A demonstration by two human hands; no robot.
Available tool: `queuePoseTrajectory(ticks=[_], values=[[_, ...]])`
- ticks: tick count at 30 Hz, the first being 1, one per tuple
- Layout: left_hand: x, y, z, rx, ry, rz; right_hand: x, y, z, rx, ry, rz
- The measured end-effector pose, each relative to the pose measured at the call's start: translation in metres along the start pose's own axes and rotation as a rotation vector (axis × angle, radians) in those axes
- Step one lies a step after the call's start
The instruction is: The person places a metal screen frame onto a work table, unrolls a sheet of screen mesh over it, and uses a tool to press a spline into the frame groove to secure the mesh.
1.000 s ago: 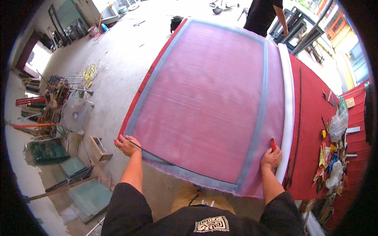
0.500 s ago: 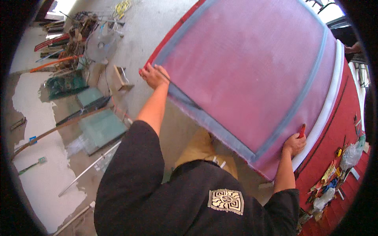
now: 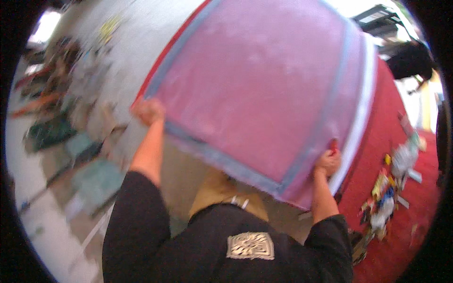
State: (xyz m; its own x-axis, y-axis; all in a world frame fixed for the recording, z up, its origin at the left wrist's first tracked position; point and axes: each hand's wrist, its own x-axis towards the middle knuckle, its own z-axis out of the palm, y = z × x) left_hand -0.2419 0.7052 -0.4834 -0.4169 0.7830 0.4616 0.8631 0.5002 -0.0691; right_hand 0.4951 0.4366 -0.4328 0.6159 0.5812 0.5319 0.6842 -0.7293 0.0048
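Note:
A translucent whitish-pink sheet [image 3: 255,85] with a blue-grey band along its borders lies spread over a red-covered table. At its near left corner my left hand [image 3: 150,112] is closed on the sheet's edge, beside the red border; motion blurs the fingers. My right hand [image 3: 327,163] is closed round a small red-handled tool [image 3: 334,146], near the sheet's right side. The tool's working end cannot be made out. Just right of that hand runs a long white roll [image 3: 361,111], along the sheet's side.
The red table surface [image 3: 363,155] extends to the right, bearing a clear plastic bag [image 3: 405,158] and several small tools. Glass panes [image 3: 96,181] and scrap pieces lie on the floor at left. A person's dark sleeve [image 3: 408,61] shows at far right.
My view has shifted, so the sheet and both hands appear farther left. The left hand sits lower in the picture. Both hands keep their grips.

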Motion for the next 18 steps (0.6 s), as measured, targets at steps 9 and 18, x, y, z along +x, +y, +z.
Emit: queuePoseTrajectory(ticks=[9, 18], values=[[-0.016, -0.003, -0.062, -0.211, -0.091, -0.205, -0.016, -0.014, -0.045, 0.076, -0.151, 0.155], [-0.019, -0.001, -0.058, -0.144, -0.097, -0.244, -0.014, -0.013, -0.048, 0.087, -0.139, 0.190]])
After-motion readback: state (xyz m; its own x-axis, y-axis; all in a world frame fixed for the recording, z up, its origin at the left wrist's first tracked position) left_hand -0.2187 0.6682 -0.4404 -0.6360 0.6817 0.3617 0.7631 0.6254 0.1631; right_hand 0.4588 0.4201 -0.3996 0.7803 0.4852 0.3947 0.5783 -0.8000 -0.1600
